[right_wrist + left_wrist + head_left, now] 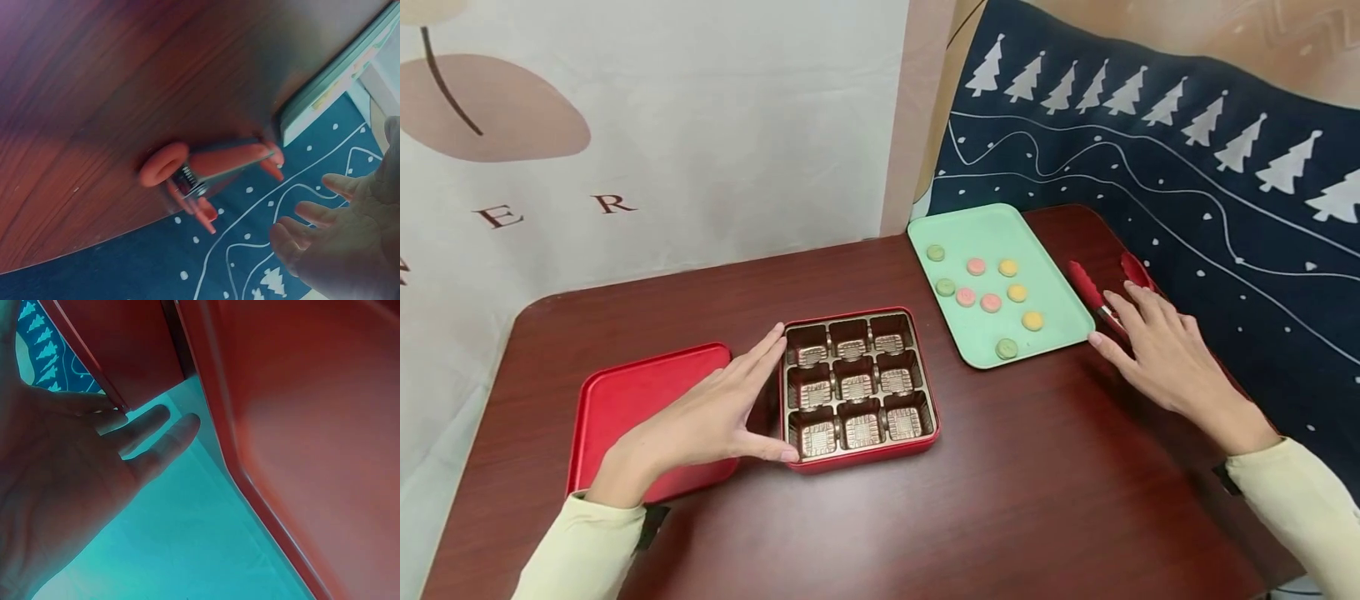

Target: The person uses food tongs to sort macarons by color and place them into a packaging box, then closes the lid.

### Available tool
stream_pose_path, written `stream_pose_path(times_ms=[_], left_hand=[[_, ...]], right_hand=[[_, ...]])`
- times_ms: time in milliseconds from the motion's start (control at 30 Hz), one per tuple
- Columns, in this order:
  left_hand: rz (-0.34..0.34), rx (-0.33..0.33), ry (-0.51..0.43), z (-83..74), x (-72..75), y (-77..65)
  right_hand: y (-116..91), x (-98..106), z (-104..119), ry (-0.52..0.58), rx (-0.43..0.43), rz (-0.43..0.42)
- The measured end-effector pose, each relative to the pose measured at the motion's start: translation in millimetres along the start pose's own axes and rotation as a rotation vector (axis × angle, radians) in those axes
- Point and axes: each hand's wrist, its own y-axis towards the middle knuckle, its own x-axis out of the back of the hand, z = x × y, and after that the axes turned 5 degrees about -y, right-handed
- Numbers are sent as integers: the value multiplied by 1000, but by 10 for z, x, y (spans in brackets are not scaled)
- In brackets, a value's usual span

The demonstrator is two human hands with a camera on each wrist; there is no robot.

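A red square box [868, 461] with a gold tray of several hollow compartments stands mid-table. My left hand [700, 417] spans the box's left side, thumb at the near corner and straight fingertips at the far one. In the left wrist view that hand [69, 469] shows its palm beside the box's red wall [131, 350]. Over the red tongs [1086, 287] at the right, my right hand [1172, 358] has its fingers spread. The right wrist view shows the tongs [228, 162] on the table, apart from the hand [350, 231].
Several small green, pink and yellow macarons [990, 303] lie on a mint tray [1000, 225], back right. A red lid [647, 408] lies left of the box, partly under my left forearm. A pale curtain [737, 125] and a navy tree-patterned cloth [1225, 225] border the table.
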Motion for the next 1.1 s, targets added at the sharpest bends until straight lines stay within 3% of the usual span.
stream_pose_path(times_ms=[567,800,1100], left_hand=[[2,3,-59,57,2,34],[0,7,-28,74,-1,41],[32,22,-21,17,43,63]], right_hand=[[-35,15,-298,-65,-117,96],[-22,36,-353,-90,-130,143],[6,3,-422,-106,-148,109]])
